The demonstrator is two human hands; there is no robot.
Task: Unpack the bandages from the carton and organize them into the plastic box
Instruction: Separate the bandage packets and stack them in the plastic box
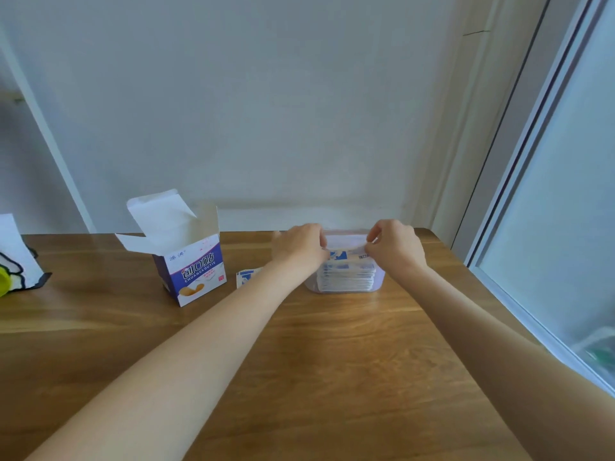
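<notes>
A clear plastic box (377, 283) stands on the wooden table, right of centre, filled with a stack of white and blue wrapped bandages (346, 276). My left hand (301, 246) and my right hand (396, 246) are over the box, each pinching an end of the top bandages. The purple and white carton (194, 272) stands open to the left, flaps up; its inside is hidden. One loose bandage (245, 277) lies on the table between carton and box, partly behind my left forearm.
The wooden table (299, 361) ends at a white wall behind the box. A window frame (519, 201) runs along the right edge. A white bag with black trim and a yellow-green object (15, 264) sits at the far left.
</notes>
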